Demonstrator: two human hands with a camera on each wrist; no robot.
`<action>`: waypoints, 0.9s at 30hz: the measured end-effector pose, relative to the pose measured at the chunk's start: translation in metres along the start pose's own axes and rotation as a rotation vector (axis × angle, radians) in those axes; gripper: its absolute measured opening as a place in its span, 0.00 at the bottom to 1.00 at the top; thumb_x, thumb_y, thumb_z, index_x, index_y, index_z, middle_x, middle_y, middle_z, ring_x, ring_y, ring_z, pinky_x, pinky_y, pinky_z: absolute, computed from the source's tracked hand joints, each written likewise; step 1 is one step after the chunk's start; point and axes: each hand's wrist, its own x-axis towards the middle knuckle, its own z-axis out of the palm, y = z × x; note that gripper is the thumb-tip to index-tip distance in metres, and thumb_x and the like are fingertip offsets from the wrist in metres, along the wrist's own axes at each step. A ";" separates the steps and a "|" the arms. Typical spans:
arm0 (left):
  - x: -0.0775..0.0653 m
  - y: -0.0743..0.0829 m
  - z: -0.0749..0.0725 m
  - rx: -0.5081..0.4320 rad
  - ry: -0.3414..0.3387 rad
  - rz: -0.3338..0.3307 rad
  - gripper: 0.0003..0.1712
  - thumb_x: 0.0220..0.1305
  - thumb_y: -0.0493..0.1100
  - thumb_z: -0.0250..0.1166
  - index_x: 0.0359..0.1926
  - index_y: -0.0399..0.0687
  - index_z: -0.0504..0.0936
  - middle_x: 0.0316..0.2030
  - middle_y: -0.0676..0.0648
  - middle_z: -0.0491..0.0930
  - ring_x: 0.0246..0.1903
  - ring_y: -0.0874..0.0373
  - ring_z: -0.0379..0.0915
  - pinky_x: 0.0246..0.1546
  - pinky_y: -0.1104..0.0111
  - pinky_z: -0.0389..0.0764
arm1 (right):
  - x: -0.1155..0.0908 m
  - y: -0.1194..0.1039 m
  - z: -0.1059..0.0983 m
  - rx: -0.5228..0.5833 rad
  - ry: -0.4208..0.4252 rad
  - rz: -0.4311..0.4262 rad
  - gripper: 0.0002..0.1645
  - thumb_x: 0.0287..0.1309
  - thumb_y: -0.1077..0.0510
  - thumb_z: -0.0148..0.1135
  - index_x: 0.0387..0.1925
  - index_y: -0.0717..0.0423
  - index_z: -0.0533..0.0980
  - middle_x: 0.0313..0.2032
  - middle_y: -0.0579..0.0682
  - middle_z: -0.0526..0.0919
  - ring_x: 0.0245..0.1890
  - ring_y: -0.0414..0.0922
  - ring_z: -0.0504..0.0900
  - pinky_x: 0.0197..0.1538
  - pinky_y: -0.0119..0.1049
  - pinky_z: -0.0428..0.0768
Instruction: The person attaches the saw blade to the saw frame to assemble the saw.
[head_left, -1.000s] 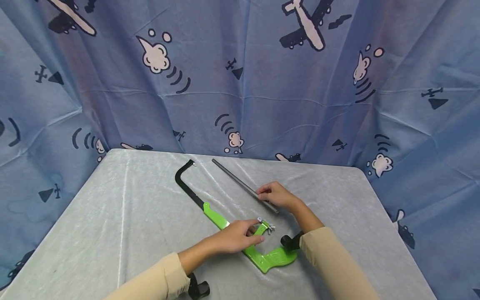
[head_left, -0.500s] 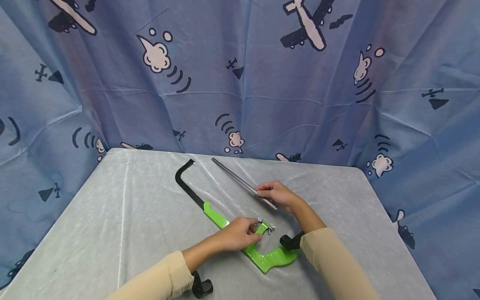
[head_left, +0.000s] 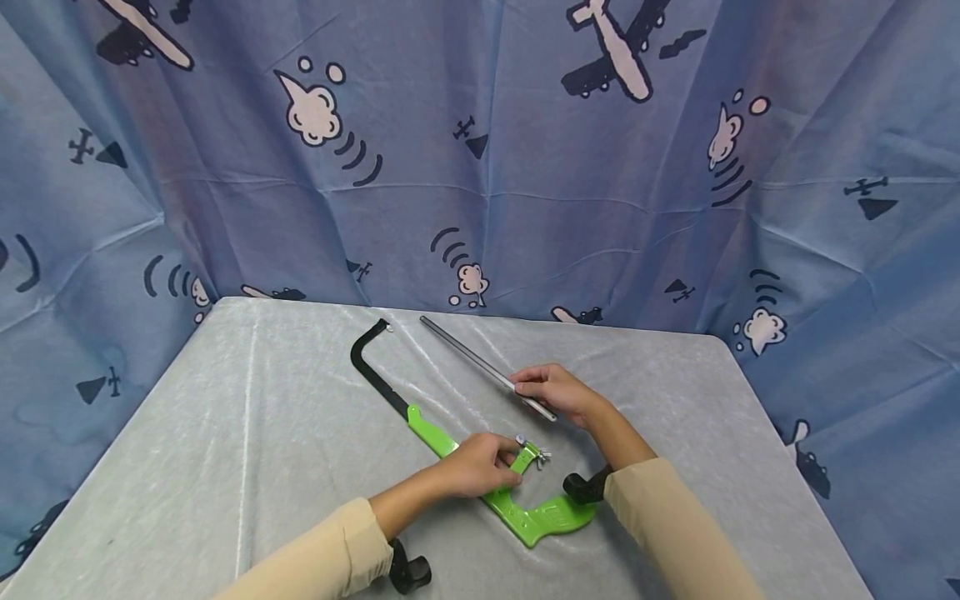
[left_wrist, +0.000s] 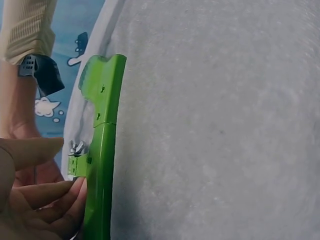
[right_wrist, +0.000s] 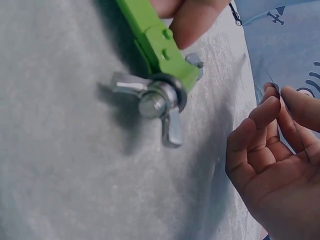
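Observation:
A hacksaw frame (head_left: 431,433), with a green handle and black bow, lies diagonally on the table. My left hand (head_left: 480,467) holds its green part beside the short post; in the left wrist view, curled fingers (left_wrist: 55,195) touch the green frame (left_wrist: 102,170). A wing nut (right_wrist: 160,100) sits on the post's end. My right hand (head_left: 555,390) pinches a thin grey hacksaw blade (head_left: 472,357) between thumb and fingers near its closer end. The blade slants roughly parallel to the frame, apart from it. In the right wrist view it appears edge-on as a thin line.
A pale grey cloth covers the table (head_left: 180,450). Behind it hangs a blue curtain (head_left: 405,167) printed with planes and clouds. Black wrist mounts (head_left: 408,571) protrude below both sleeves, the right one close above the green handle.
The blade has turned slightly in my right hand, its face now shinier, and its far end has shifted a little left. My left hand has shifted very slightly; the frame lies still.

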 end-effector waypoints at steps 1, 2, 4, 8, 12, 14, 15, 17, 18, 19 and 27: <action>0.000 0.000 0.000 -0.005 -0.001 0.000 0.26 0.53 0.36 0.71 0.54 0.29 0.80 0.36 0.44 0.83 0.34 0.65 0.77 0.38 0.74 0.76 | 0.000 0.000 0.000 0.004 -0.003 -0.001 0.22 0.67 0.63 0.57 0.58 0.72 0.73 0.43 0.53 0.82 0.33 0.38 0.77 0.36 0.30 0.76; 0.000 0.000 0.000 -0.010 -0.002 0.002 0.26 0.53 0.35 0.72 0.54 0.29 0.80 0.36 0.45 0.82 0.33 0.65 0.76 0.37 0.74 0.76 | 0.000 0.001 0.001 0.011 -0.003 0.003 0.22 0.67 0.63 0.57 0.58 0.72 0.73 0.43 0.52 0.82 0.33 0.38 0.77 0.36 0.30 0.76; 0.000 -0.001 0.000 -0.019 0.000 0.015 0.26 0.52 0.33 0.72 0.53 0.28 0.80 0.35 0.46 0.81 0.32 0.66 0.75 0.36 0.74 0.76 | 0.000 0.002 0.002 0.018 -0.007 0.000 0.22 0.67 0.63 0.57 0.59 0.73 0.73 0.42 0.51 0.82 0.33 0.38 0.77 0.36 0.29 0.76; 0.000 -0.003 0.003 -0.001 0.004 0.024 0.27 0.50 0.31 0.74 0.53 0.28 0.80 0.33 0.48 0.79 0.31 0.66 0.72 0.35 0.75 0.75 | 0.000 0.002 0.004 0.031 -0.015 -0.009 0.23 0.68 0.62 0.57 0.59 0.73 0.72 0.41 0.51 0.82 0.32 0.37 0.77 0.36 0.29 0.76; 0.001 -0.003 0.006 0.026 0.010 0.000 0.30 0.48 0.31 0.76 0.55 0.30 0.80 0.33 0.51 0.77 0.32 0.65 0.72 0.36 0.76 0.74 | 0.000 0.002 0.006 0.042 -0.034 -0.027 0.23 0.68 0.62 0.57 0.59 0.74 0.72 0.39 0.50 0.82 0.31 0.37 0.77 0.36 0.29 0.76; 0.000 -0.002 0.006 0.023 0.014 -0.003 0.31 0.46 0.30 0.77 0.55 0.29 0.80 0.33 0.51 0.77 0.32 0.64 0.72 0.36 0.75 0.74 | 0.001 0.002 0.007 0.054 -0.039 -0.030 0.23 0.68 0.63 0.57 0.59 0.74 0.72 0.38 0.49 0.81 0.31 0.37 0.77 0.36 0.29 0.77; 0.000 -0.002 0.006 0.018 0.013 -0.003 0.32 0.45 0.30 0.77 0.55 0.29 0.79 0.33 0.50 0.77 0.32 0.63 0.73 0.35 0.75 0.74 | 0.001 0.002 0.008 0.056 -0.041 -0.031 0.23 0.68 0.63 0.57 0.59 0.75 0.71 0.38 0.49 0.81 0.31 0.37 0.77 0.36 0.29 0.77; 0.000 -0.001 0.006 0.013 0.003 -0.003 0.34 0.43 0.29 0.77 0.56 0.28 0.79 0.34 0.49 0.78 0.32 0.62 0.73 0.36 0.75 0.74 | 0.000 0.001 0.008 0.058 -0.046 -0.035 0.23 0.68 0.63 0.57 0.59 0.75 0.71 0.37 0.49 0.81 0.31 0.37 0.77 0.36 0.29 0.77; 0.000 0.000 0.006 0.009 -0.003 -0.001 0.35 0.42 0.29 0.77 0.56 0.27 0.78 0.34 0.49 0.77 0.32 0.62 0.73 0.36 0.75 0.74 | 0.000 0.000 0.009 0.056 -0.047 -0.035 0.23 0.68 0.63 0.57 0.59 0.75 0.71 0.37 0.49 0.81 0.30 0.37 0.77 0.36 0.28 0.77; 0.000 0.000 0.006 0.008 -0.010 -0.002 0.36 0.41 0.28 0.77 0.56 0.26 0.78 0.34 0.49 0.77 0.32 0.62 0.73 0.36 0.75 0.74 | 0.000 0.000 0.009 0.055 -0.047 -0.035 0.23 0.68 0.63 0.57 0.59 0.75 0.71 0.37 0.49 0.81 0.30 0.37 0.77 0.35 0.28 0.77; 0.000 0.001 0.006 0.027 -0.040 -0.016 0.32 0.43 0.28 0.77 0.53 0.30 0.77 0.35 0.50 0.74 0.35 0.62 0.70 0.39 0.73 0.73 | -0.001 -0.003 0.014 0.034 -0.057 -0.051 0.22 0.68 0.63 0.57 0.58 0.75 0.72 0.41 0.52 0.82 0.33 0.37 0.77 0.38 0.29 0.77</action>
